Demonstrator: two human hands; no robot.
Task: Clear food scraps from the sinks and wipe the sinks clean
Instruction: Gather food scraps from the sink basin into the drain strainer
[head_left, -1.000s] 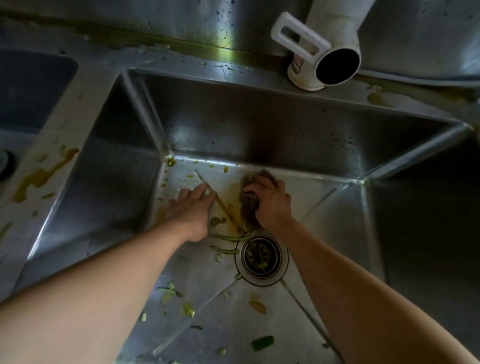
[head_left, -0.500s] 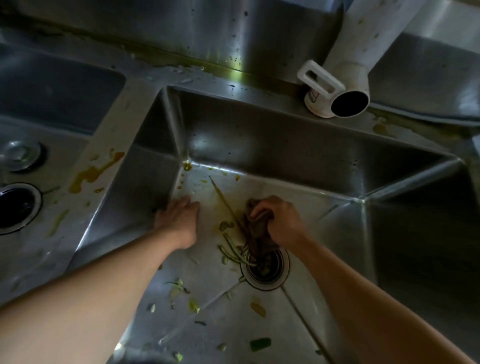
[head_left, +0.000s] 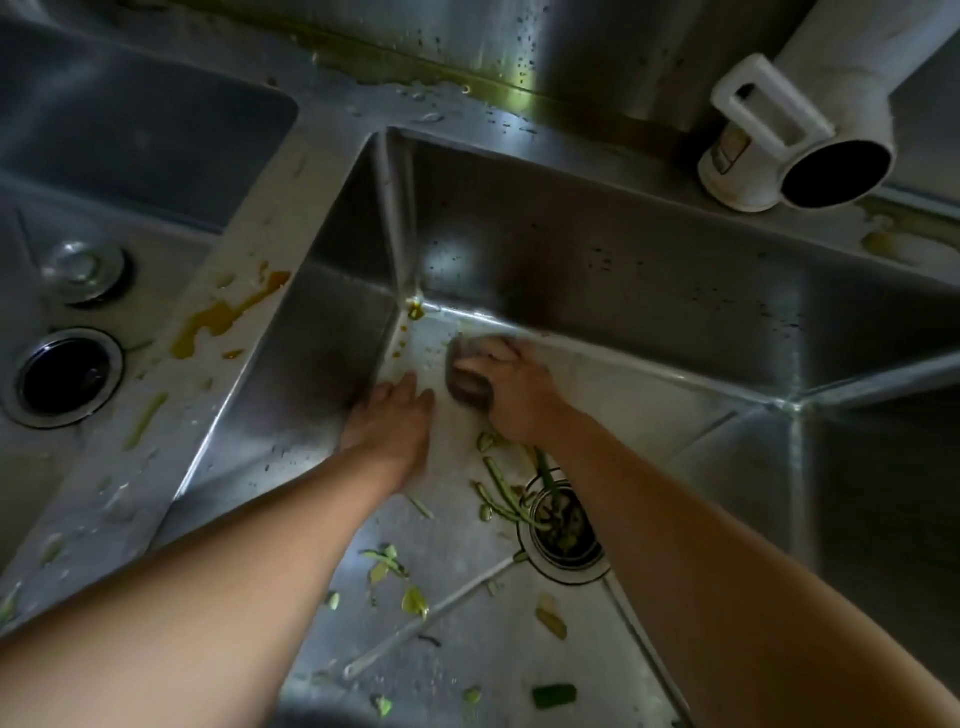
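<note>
Both my hands are down in the right steel sink (head_left: 649, 280). My right hand (head_left: 511, 387) grips a dark brown cloth (head_left: 465, 382) and presses it on the sink floor near the back left corner. My left hand (head_left: 389, 428) rests flat on the floor beside it, fingers straight. Green vegetable scraps (head_left: 501, 491) lie by the drain strainer (head_left: 563, 525), which holds more scraps. Other green bits (head_left: 395, 564) are scattered over the near floor. Yellow-brown sauce (head_left: 228, 314) stains the divider between the sinks.
A white pipe spout (head_left: 831, 156) with a white clip hangs over the back right rim. The left sink (head_left: 130, 156) shows an open drain hole (head_left: 65, 376) and a metal stopper (head_left: 85, 270). Yellow residue lines the back ledge (head_left: 467, 78).
My right hand has carried the cloth from the drain area up to the back left corner. The long yellow-brown streak on the floor is gone. My head view shifted left.
</note>
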